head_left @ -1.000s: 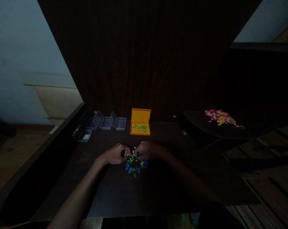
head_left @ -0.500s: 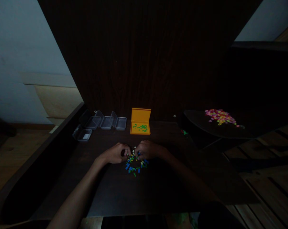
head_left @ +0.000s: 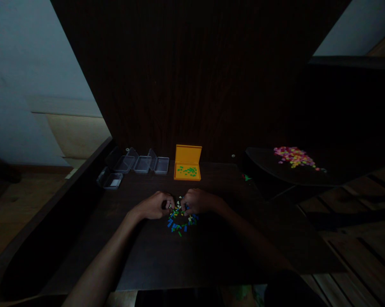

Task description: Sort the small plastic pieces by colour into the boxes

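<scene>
A small heap of tiny blue, green, yellow and white pieces [head_left: 180, 219] lies on the dark table [head_left: 186, 260]. My left hand [head_left: 154, 206] rests at the heap's left edge, fingers curled in a pinch. My right hand [head_left: 197, 201] sits at its right edge, fingers curled the same way. What each pinch holds is too small and dark to name. Behind the heap stands an open orange box [head_left: 187, 166] with several green pieces inside.
Several clear plastic boxes [head_left: 142, 164] with open lids line the back left; one more [head_left: 112, 181] sits nearer the left edge. A pile of pink and yellow pieces [head_left: 294, 156] lies on a dark surface at right. Dark wood panel rises behind.
</scene>
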A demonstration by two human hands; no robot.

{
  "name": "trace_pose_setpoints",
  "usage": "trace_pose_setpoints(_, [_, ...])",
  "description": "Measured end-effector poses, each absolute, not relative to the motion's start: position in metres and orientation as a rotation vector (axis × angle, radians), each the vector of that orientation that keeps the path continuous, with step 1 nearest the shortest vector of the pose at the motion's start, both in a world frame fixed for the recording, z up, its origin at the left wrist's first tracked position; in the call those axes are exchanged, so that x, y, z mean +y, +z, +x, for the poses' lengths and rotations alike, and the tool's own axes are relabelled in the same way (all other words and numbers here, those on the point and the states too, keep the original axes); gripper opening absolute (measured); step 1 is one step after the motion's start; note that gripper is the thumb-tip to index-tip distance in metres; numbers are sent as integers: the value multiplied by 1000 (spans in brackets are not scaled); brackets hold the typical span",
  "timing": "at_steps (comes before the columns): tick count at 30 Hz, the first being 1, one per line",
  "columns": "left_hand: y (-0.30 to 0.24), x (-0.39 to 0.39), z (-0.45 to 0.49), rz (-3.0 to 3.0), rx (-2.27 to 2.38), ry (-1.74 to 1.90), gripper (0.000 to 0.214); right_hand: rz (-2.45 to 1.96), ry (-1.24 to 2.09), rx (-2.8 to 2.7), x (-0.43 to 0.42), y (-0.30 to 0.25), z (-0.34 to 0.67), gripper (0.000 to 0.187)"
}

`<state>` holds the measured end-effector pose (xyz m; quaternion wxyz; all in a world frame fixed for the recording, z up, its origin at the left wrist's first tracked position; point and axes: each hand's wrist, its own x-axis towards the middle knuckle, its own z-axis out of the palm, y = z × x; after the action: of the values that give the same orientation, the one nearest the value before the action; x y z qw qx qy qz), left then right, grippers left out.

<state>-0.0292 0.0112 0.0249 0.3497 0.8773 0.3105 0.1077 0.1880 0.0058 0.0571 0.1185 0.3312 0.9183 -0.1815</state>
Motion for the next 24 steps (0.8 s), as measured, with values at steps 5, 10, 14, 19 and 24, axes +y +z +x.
trace_pose_setpoints(5, [26, 11, -29, 2263, 806, 271, 19, 935, -573, 2747, 7, 55, 192, 12])
trace_pose_setpoints(10, [25, 11, -29, 2259, 821, 271, 20, 935, -513, 2746, 6, 51, 191, 11])
trace_pose_setpoints(14, [25, 12, -29, 2256, 818, 282, 18, 922, -513, 2750, 5, 48, 188, 10])
trace_pose_setpoints(19, [28, 11, -28, 2256, 815, 274, 18, 964, -503, 2770, 5, 49, 188, 19])
trace_pose_setpoints(24, [31, 10, -28, 2252, 836, 263, 19, 942, -534, 2755, 4, 53, 186, 22])
